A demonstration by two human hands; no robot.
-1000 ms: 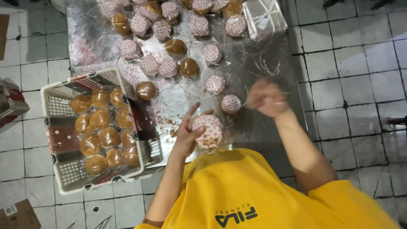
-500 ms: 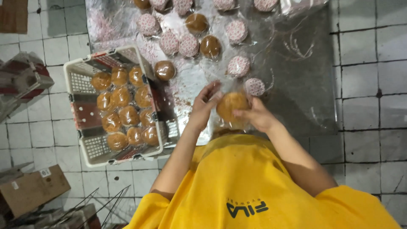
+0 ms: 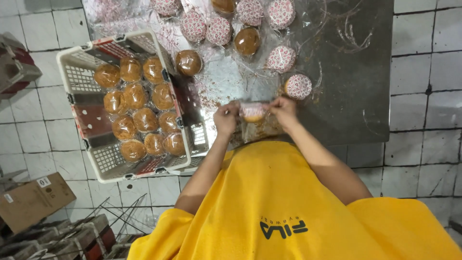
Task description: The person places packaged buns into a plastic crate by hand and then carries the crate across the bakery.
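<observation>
Wrapped bun — both hands gripping, basket of buns

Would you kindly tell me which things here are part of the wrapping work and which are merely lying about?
In the work:
- wrapped bun, held between left hand and right hand
- crate of bagged buns
- buns on metal table

Lying about:
- cardboard box
- wire racks on tiled floor

bare steel table lay free at 3 o'clock; crate blocked 9, wrapped buns crowded 12.
</observation>
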